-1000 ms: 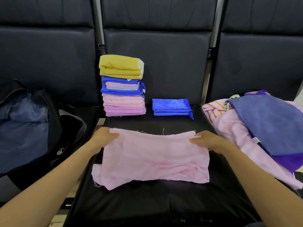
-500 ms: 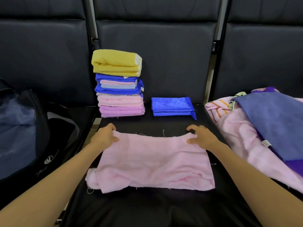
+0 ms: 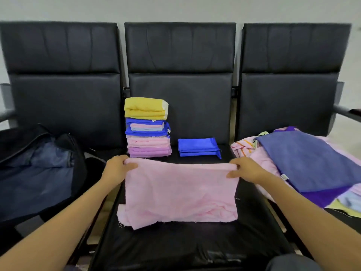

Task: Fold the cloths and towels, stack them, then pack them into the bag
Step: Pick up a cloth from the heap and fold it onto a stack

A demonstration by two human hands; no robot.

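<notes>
Pink cloth, rumpled along its near edge, mid-seat. Left hand and right hand pinch its far corners. Seat's front edge bare.

Soft, even indoor light, fairly bright; pale wall near washed out. Faint shadow under the pink cloth. Dull glare patches on the black seat cushion near its front edge. Whole frame slightly soft, corners smeared. Outer seat backs bow, wide-angle. Dim inside the bag.
</notes>
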